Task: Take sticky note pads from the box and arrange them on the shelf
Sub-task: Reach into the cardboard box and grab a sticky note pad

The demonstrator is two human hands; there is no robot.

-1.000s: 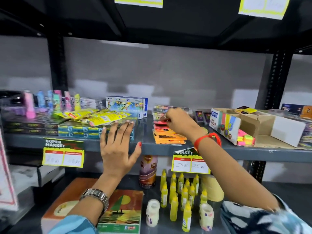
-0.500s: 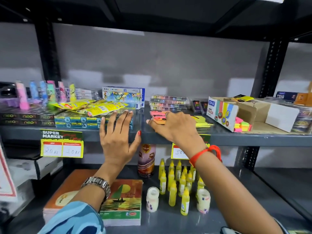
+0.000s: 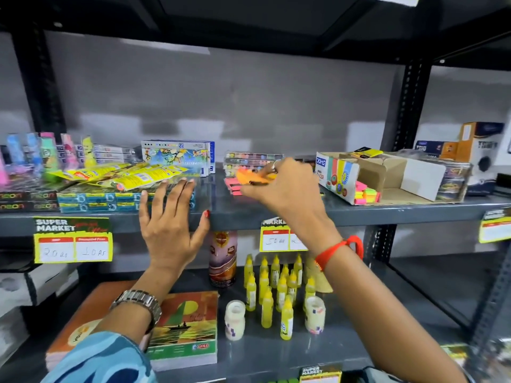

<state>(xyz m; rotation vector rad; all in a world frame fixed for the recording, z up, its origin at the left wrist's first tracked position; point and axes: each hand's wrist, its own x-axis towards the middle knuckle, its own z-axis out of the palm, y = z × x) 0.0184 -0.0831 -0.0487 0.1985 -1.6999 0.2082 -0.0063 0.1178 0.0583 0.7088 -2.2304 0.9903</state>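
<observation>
Sticky note pads (image 3: 253, 176) feel light and bendy; my right hand (image 3: 284, 189) pinches their edges, left hand (image 3: 171, 225) spread flat, holding nothing.

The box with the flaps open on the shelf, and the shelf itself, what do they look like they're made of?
Box: likely cardboard, with raw brown inner flaps and a glossy printed outside. Shelf: probably painted metal, going by its smooth grey surface, thin folded front lip and perforated black uprights.
</observation>
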